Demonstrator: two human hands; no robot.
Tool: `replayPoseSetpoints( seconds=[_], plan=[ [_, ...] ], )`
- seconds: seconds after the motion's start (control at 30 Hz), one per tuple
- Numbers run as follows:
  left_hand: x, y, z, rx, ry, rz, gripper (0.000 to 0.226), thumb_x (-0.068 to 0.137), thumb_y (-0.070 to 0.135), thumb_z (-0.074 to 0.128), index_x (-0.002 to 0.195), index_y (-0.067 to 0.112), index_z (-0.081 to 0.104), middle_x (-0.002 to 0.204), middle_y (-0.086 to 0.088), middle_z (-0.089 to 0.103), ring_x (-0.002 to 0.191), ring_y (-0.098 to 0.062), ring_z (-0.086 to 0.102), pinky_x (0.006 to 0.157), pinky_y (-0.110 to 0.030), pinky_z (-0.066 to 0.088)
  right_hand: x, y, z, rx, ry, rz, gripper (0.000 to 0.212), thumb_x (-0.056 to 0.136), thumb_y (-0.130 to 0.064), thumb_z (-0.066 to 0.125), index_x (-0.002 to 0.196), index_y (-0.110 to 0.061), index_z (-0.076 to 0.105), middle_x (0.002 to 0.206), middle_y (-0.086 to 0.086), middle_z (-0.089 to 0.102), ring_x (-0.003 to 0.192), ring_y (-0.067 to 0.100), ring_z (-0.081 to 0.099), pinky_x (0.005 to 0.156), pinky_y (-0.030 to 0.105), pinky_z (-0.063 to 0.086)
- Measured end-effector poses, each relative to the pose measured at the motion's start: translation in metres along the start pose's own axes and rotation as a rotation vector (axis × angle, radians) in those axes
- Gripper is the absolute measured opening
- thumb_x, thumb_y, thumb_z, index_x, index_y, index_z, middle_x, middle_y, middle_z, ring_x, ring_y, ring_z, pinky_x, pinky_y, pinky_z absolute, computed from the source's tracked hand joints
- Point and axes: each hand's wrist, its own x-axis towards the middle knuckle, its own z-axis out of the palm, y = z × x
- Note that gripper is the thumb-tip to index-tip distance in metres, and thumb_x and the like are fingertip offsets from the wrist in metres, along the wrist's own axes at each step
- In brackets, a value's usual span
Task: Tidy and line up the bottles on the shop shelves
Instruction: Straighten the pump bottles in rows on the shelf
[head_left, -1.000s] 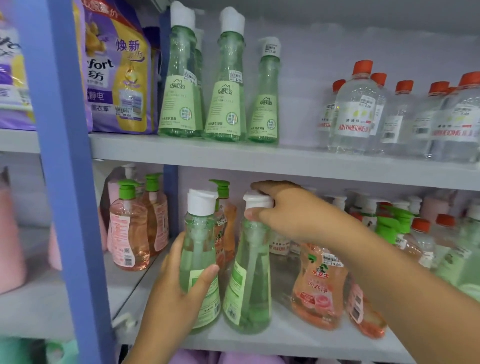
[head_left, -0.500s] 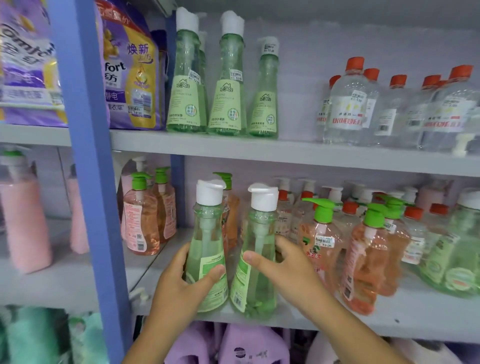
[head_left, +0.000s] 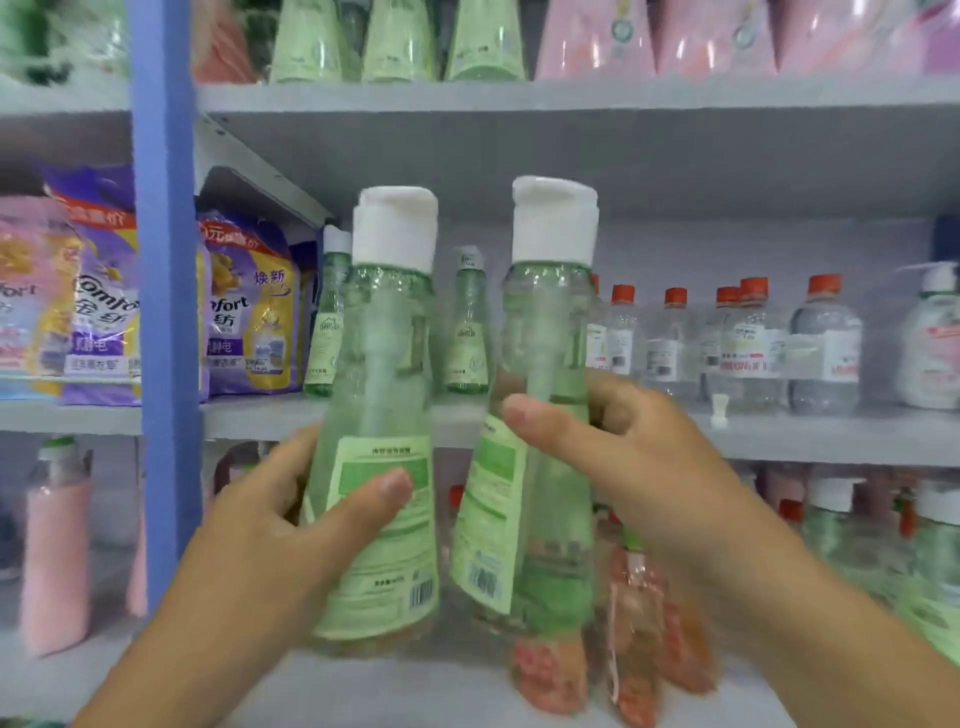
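Gripping two tall clear-green plastic bottles with white flip caps, a person lifts them before the middle shelf (head_left: 779, 436): left hand (head_left: 291, 525) wraps the left bottle (head_left: 382, 415), right hand (head_left: 623, 457) the right bottle (head_left: 545, 364) (likely light, smooth-sided; best held mid-body).

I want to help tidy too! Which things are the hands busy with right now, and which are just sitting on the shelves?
Busy with now:
- left green bottle, held up by the left hand
- right green bottle, held up by the right hand

Just sitting there:
- green bottles on the middle shelf
- clear bottles with red caps
- purple refill bags
- orange bottles lower down
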Motion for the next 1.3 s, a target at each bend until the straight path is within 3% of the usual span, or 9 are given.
replayPoseSetpoints(
  seconds=[0.13, 0.27, 0.43, 0.57, 0.73, 0.83, 1.03, 1.2, 1.3],
  plan=[
    [0.056, 0.04, 0.005, 0.048, 0.094, 0.081, 0.042, 0.062, 0.072, 0.066, 0.097, 0.049, 0.072, 0.081, 0.024, 0.076, 0.065, 0.004, 0.072, 0.046, -0.011, 0.05, 0.057, -0.038, -0.02, -0.066, 0.176, -0.075, 0.046, 0.072, -0.073, 0.074, 0.099, -0.035, 0.077, 0.099, -0.013, 0.078, 0.087, 0.003, 0.074, 0.077, 0.026, 0.057],
    [0.115, 0.035, 0.008, 0.217, 0.204, 0.104, 0.075, 0.069, 0.083, 0.059, 0.125, 0.034, 0.065, 0.1, 0.022, 0.072, 0.089, 0.003, 0.066, 0.072, -0.023, 0.051, 0.115, -0.039, -0.025, -0.123, 0.287, -0.067, 0.054, 0.073, -0.073, 0.073, 0.103, -0.028, 0.074, 0.093, -0.009, 0.075, 0.083, 0.01, 0.071, 0.069, 0.027, 0.056],
    [0.161, 0.002, 0.013, 0.215, 0.191, 0.005, 0.108, 0.073, 0.084, 0.063, 0.156, 0.018, 0.042, 0.158, -0.005, 0.048, 0.143, -0.029, 0.046, 0.115, -0.051, 0.04, 0.163, -0.002, -0.019, -0.179, 0.287, 0.048, 0.038, 0.081, -0.062, 0.075, 0.093, -0.026, 0.071, 0.085, -0.004, 0.071, 0.074, 0.014, 0.067, 0.06, 0.029, 0.049],
    [0.18, -0.029, 0.011, 0.267, 0.135, 0.025, 0.1, 0.072, 0.085, 0.062, 0.148, 0.021, 0.052, 0.138, 0.011, 0.059, 0.125, -0.018, 0.058, 0.101, -0.038, 0.047, 0.193, 0.024, -0.014, -0.366, 0.212, 0.2, 0.045, 0.083, -0.067, 0.07, 0.095, -0.024, 0.064, 0.092, 0.001, 0.072, 0.079, 0.017, 0.068, 0.06, 0.031, 0.051],
    [0.21, -0.053, 0.005, 0.424, 0.043, -0.008, 0.113, 0.073, 0.093, 0.05, 0.159, 0.022, 0.034, 0.16, 0.004, 0.045, 0.139, -0.02, 0.049, 0.108, -0.041, 0.043, 0.242, 0.022, -0.015, -0.642, -0.019, 0.344, 0.067, 0.085, -0.069, 0.066, 0.122, -0.014, 0.06, 0.12, 0.006, 0.069, 0.082, 0.02, 0.068, 0.047, 0.026, 0.055],
    [0.223, -0.057, 0.002, 0.474, -0.046, -0.019, 0.101, 0.069, 0.096, 0.049, 0.147, 0.032, 0.047, 0.126, 0.025, 0.061, 0.089, 0.007, 0.053, 0.071, -0.015, 0.042, 0.274, 0.025, -0.012, -0.615, -0.133, 0.473, 0.081, 0.089, -0.059, 0.069, 0.147, -0.008, 0.045, 0.145, 0.016, 0.056, 0.11, 0.033, 0.067, 0.083, 0.046, 0.063],
    [0.243, -0.061, 0.001, 0.501, -0.154, 0.016, 0.091, 0.069, 0.091, 0.055, 0.143, 0.038, 0.052, 0.119, 0.032, 0.057, 0.071, 0.024, 0.041, 0.058, -0.003, 0.032, 0.312, 0.053, -0.014, -0.543, -0.197, 0.308, 0.038, 0.096, -0.038, 0.071, 0.125, -0.014, 0.064, 0.107, 0.003, 0.076, 0.087, 0.022, 0.078, 0.079, 0.034, 0.065],
    [0.243, -0.066, -0.005, 0.372, -0.129, -0.016, 0.089, 0.049, 0.092, 0.06, 0.12, 0.038, 0.058, 0.102, 0.02, 0.065, 0.092, -0.003, 0.066, 0.07, -0.022, 0.052, 0.314, 0.098, -0.025, -0.28, -0.143, 0.141, 0.032, 0.097, -0.038, 0.068, 0.124, -0.021, 0.065, 0.108, -0.004, 0.079, 0.097, 0.014, 0.076, 0.087, 0.035, 0.061],
    [0.246, -0.068, -0.005, 0.337, -0.076, -0.009, 0.059, 0.068, 0.074, 0.074, 0.114, 0.038, 0.063, 0.099, 0.014, 0.068, 0.081, -0.001, 0.07, 0.063, -0.019, 0.054, 0.317, 0.101, -0.027, -0.239, -0.188, 0.148, 0.025, 0.097, -0.039, 0.067, 0.119, -0.027, 0.067, 0.107, -0.009, 0.079, 0.097, 0.011, 0.076, 0.09, 0.036, 0.06]
  ],
)
